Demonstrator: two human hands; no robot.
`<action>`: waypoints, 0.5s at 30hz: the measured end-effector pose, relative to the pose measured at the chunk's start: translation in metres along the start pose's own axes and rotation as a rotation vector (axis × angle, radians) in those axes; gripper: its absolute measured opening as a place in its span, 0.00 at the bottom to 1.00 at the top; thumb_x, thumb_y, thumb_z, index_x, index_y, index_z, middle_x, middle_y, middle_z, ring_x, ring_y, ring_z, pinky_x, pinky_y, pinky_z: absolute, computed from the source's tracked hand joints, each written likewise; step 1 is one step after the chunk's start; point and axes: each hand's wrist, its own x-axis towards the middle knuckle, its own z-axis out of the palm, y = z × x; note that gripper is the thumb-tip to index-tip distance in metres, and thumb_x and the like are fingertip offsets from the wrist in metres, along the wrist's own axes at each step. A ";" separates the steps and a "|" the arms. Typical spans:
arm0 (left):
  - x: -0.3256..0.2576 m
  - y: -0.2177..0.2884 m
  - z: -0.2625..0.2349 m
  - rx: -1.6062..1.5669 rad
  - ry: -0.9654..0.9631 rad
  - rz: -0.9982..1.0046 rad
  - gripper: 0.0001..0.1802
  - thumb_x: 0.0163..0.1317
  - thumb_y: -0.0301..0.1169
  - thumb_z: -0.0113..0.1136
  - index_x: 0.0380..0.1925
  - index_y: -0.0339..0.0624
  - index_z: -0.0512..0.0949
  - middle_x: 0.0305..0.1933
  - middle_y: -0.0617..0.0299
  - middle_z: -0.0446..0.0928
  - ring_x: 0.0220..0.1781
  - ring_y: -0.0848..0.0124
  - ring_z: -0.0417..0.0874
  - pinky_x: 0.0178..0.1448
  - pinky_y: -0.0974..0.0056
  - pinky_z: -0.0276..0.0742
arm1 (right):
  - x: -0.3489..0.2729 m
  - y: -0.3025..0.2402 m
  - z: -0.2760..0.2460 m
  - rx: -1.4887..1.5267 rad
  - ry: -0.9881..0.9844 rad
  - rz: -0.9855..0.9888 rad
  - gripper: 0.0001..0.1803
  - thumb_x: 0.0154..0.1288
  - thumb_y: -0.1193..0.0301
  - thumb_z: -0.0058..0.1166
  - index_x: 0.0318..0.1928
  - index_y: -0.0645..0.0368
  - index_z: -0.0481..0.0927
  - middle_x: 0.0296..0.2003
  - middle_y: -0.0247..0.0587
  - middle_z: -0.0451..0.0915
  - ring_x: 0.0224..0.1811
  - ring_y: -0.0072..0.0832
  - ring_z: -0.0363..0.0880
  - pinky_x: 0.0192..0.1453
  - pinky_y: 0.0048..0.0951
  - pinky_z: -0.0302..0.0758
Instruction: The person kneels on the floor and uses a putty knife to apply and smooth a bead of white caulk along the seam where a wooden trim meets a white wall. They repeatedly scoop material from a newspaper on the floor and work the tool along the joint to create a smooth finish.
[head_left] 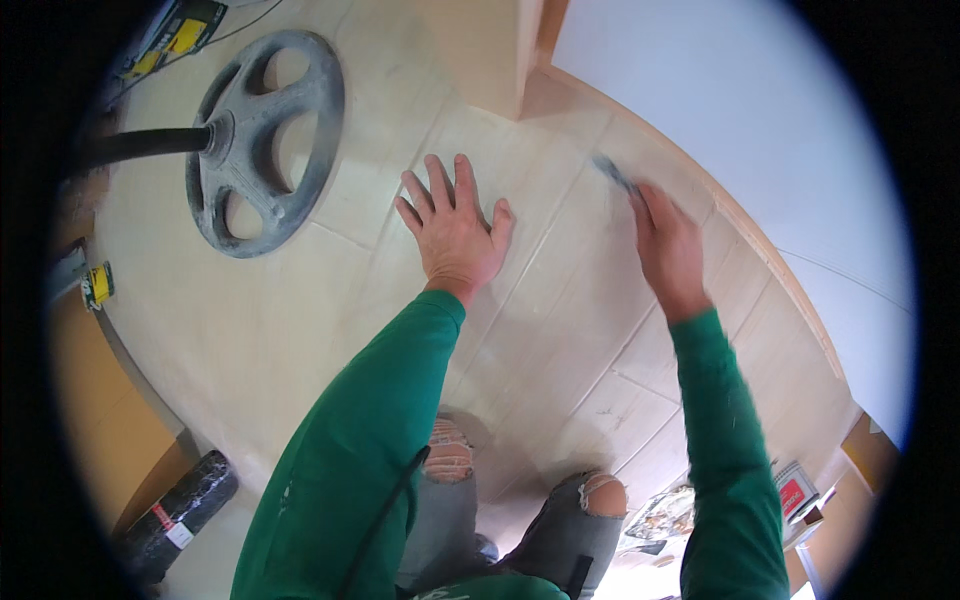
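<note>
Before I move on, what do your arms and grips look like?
The left sleeve and right sleeve are long and green; small pale marks dot the left, and a dark cord crosses it. The left grip and right grip are ungloved.

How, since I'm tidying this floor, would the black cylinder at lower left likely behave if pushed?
The black cylinder would probably roll, as it looks round and seems to lie on its side. Its glossy, film-like surface may feel slippery. Its straight sides suggest stiffness.

The plank floor (545,320) shows a matt wood-grain finish. The spoked round base (246,125) near the floor's upper-left corner is dull and scuffed. The black roll (200,493) at its lower-left edge has glossy plastic wrap.
</note>
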 end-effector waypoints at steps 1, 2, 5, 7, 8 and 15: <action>0.000 -0.002 0.000 0.003 0.006 0.000 0.47 0.71 0.56 0.52 0.81 0.41 0.56 0.85 0.32 0.50 0.84 0.24 0.42 0.81 0.22 0.34 | 0.032 -0.002 0.014 -0.064 -0.020 -0.060 0.10 0.77 0.71 0.54 0.54 0.58 0.80 0.42 0.51 0.87 0.42 0.53 0.86 0.43 0.49 0.84; 0.001 0.000 0.004 -0.022 0.023 0.010 0.46 0.71 0.56 0.52 0.81 0.41 0.57 0.84 0.33 0.50 0.84 0.24 0.42 0.81 0.22 0.34 | 0.059 0.003 0.027 -0.168 -0.029 -0.108 0.09 0.76 0.71 0.52 0.52 0.58 0.79 0.39 0.51 0.87 0.40 0.53 0.86 0.42 0.51 0.83; -0.001 -0.004 0.004 -0.038 0.045 0.013 0.46 0.71 0.55 0.53 0.81 0.41 0.57 0.84 0.33 0.51 0.84 0.25 0.42 0.81 0.22 0.34 | 0.106 -0.001 0.050 -0.334 -0.072 -0.165 0.10 0.73 0.74 0.49 0.51 0.57 0.78 0.36 0.53 0.87 0.37 0.54 0.87 0.40 0.52 0.83; -0.001 -0.004 -0.001 -0.035 0.028 0.008 0.45 0.71 0.55 0.53 0.81 0.41 0.58 0.85 0.33 0.51 0.84 0.25 0.42 0.82 0.23 0.34 | 0.113 -0.004 0.058 -0.368 -0.074 -0.181 0.11 0.72 0.75 0.48 0.52 0.57 0.78 0.35 0.54 0.87 0.37 0.54 0.87 0.41 0.52 0.83; -0.002 -0.004 0.001 -0.042 0.028 0.006 0.45 0.71 0.55 0.53 0.81 0.41 0.58 0.85 0.33 0.50 0.84 0.25 0.42 0.82 0.23 0.35 | 0.113 -0.004 0.062 -0.366 -0.058 -0.192 0.12 0.71 0.76 0.48 0.52 0.57 0.78 0.35 0.54 0.86 0.37 0.55 0.87 0.41 0.52 0.83; -0.002 -0.008 0.003 -0.045 0.041 0.009 0.45 0.71 0.55 0.52 0.81 0.41 0.58 0.85 0.33 0.50 0.84 0.25 0.42 0.82 0.23 0.35 | 0.115 -0.005 0.080 -0.393 0.071 -0.227 0.14 0.71 0.75 0.48 0.55 0.56 0.78 0.37 0.53 0.87 0.39 0.54 0.88 0.45 0.52 0.84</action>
